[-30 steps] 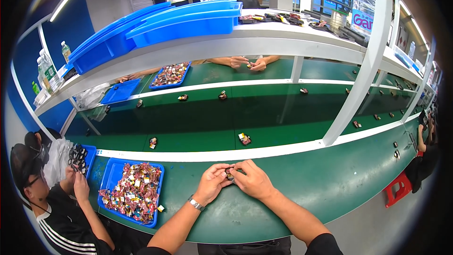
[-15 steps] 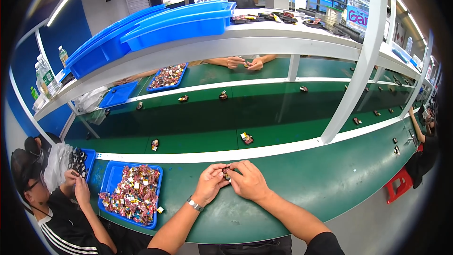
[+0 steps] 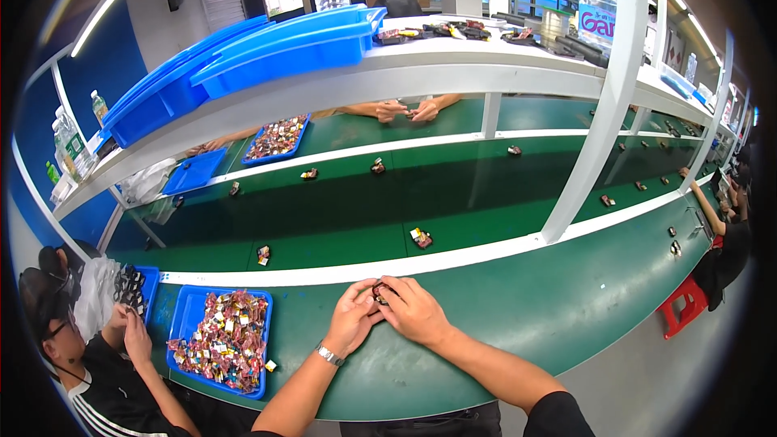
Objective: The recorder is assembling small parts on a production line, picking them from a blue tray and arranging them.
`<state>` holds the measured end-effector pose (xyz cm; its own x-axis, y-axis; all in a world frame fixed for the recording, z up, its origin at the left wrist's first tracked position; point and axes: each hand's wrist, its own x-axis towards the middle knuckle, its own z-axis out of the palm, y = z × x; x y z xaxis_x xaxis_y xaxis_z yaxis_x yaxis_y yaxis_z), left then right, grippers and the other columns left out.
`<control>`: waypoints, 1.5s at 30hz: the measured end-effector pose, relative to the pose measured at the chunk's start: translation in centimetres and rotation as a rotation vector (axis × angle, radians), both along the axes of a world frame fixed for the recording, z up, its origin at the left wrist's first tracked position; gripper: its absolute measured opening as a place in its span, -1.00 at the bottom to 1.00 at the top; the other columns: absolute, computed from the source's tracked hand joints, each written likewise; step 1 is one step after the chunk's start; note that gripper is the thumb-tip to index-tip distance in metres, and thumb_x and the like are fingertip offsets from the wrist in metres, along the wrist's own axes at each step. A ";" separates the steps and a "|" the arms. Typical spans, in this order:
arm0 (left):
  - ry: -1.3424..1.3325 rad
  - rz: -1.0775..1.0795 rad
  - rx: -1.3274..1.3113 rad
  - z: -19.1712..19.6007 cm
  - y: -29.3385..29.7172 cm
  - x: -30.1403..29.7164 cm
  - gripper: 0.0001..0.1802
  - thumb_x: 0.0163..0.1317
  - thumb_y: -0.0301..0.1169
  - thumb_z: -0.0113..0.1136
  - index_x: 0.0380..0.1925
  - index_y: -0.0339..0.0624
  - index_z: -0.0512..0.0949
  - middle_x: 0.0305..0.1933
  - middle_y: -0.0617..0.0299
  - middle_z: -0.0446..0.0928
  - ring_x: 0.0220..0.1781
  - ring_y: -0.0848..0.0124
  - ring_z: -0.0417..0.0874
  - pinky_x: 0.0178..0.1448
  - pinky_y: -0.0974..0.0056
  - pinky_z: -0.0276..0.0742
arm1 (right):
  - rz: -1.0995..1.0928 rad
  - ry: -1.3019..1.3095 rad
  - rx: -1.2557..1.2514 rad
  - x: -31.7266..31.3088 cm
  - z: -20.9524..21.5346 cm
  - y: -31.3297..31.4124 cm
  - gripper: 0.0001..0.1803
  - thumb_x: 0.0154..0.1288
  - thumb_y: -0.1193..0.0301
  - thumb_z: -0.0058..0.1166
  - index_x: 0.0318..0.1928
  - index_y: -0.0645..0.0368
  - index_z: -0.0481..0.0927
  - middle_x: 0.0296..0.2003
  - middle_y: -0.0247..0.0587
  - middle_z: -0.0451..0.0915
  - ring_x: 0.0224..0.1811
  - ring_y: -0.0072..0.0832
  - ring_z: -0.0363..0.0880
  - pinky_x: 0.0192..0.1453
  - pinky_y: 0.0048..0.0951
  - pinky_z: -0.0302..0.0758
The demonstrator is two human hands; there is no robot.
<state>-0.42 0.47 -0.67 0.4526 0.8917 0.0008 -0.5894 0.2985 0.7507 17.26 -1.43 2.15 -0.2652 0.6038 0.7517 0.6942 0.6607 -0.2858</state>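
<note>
Both hands stay together at the belt edge: left hand (image 3: 350, 320) and right hand (image 3: 414, 311) pinch one small dark part (image 3: 379, 292); one blue tray (image 3: 183, 325) of wrapped pieces sits left.

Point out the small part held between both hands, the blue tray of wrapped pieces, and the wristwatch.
small part (image 3: 379, 291), head view, its visible top between the fingertips.
blue tray (image 3: 180, 317), head view, its left rim.
wristwatch (image 3: 327, 354), head view, the band on the left wrist.
</note>
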 end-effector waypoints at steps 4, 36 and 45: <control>0.038 0.132 0.016 1.5 -0.1 -0.5 -0.57 0.42 -0.49 0.03 0.27 -0.23 0.30 0.33 -0.05 0.41 0.33 0.08 0.48 0.35 -0.06 0.47 | -0.196 0.132 -0.076 4.5 0.2 4.6 -0.66 0.00 0.51 0.31 -0.13 0.14 0.63 -0.02 -0.08 0.58 0.03 -0.10 0.56 0.14 -0.22 0.53; 0.300 -0.306 0.057 0.7 0.7 -1.8 -0.55 0.50 -0.24 0.01 0.21 -0.36 0.44 0.06 0.16 0.57 0.02 0.46 0.62 0.11 0.29 0.60 | 0.338 0.155 -0.665 3.2 2.5 -0.8 -0.27 0.06 0.48 0.37 0.30 0.02 0.44 0.05 -0.18 0.59 0.26 -0.21 0.42 0.38 -0.22 0.38; 0.269 -0.126 0.018 0.3 0.1 -0.9 -0.59 0.46 -0.42 0.04 0.25 -0.33 0.38 0.17 0.09 0.53 0.15 0.35 0.60 0.24 0.20 0.58 | 0.005 0.263 -0.477 -0.1 1.1 -1.6 -0.67 0.14 0.41 0.31 -0.07 0.16 0.58 -0.11 -0.15 0.52 -0.10 -0.18 0.59 -0.04 -0.26 0.57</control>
<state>-1.34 0.56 -0.37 0.5458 0.8295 -0.1183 -0.3280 0.3415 0.8808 17.13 -3.07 3.21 -0.1085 0.8932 0.4363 0.5562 0.4184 -0.7180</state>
